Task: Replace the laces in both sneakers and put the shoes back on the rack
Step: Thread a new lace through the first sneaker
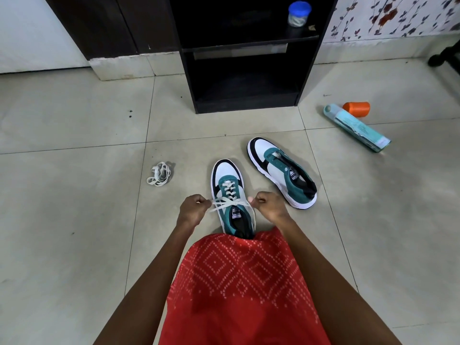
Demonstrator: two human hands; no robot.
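Note:
A white, teal and black sneaker (227, 174) stands on the floor tiles right in front of me, toe pointing away, with a white lace (229, 192) threaded through its eyelets. My left hand (193, 210) pinches one lace end on the shoe's left side. My right hand (268, 206) pinches the other end on its right side; the two ends cross over the tongue. The second sneaker (281, 170) lies to the right, angled, with no lace in it. A loose bundled white lace (159, 174) lies on the floor to the left.
A black shoe rack (245, 78) stands straight ahead with open shelves; a blue-lidded jar (298, 14) sits on its upper shelf. To the right on the floor lie a teal spray can (356, 128) and an orange cap (356, 108). My red patterned garment covers the near floor.

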